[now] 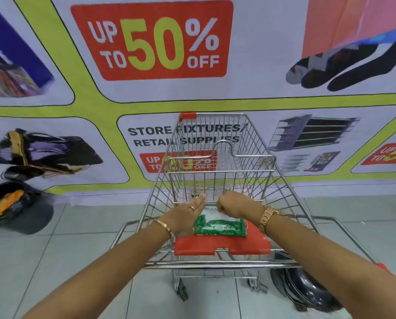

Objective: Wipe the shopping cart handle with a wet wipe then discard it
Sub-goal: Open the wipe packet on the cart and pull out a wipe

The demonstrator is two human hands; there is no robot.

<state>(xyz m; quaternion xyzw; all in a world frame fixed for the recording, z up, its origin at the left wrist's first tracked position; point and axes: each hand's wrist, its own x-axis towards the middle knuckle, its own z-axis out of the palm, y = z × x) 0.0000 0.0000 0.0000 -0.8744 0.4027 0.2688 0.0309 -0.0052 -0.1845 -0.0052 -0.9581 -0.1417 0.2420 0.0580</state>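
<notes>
A green wet wipe pack point(222, 227) lies on the red seat flap point(222, 246) of a wire shopping cart point(215, 157). My left hand point(185, 217) grips the pack's left end, fingers stretched along it. My right hand point(235, 203) is curled over the pack's far end, its fingertips pinched on a white wet wipe point(212, 214) at the opening; the fingertips themselves are hidden. The cart handle point(215, 263), a metal bar with a red end cap point(383, 267), runs across below the flap, under both forearms.
The cart faces a wall banner point(155, 42) printed with sale adverts. A dark round bin point(303, 293) stands on the tiled floor at the cart's right rear wheel. Black bags point(13, 208) lie on the floor at the left.
</notes>
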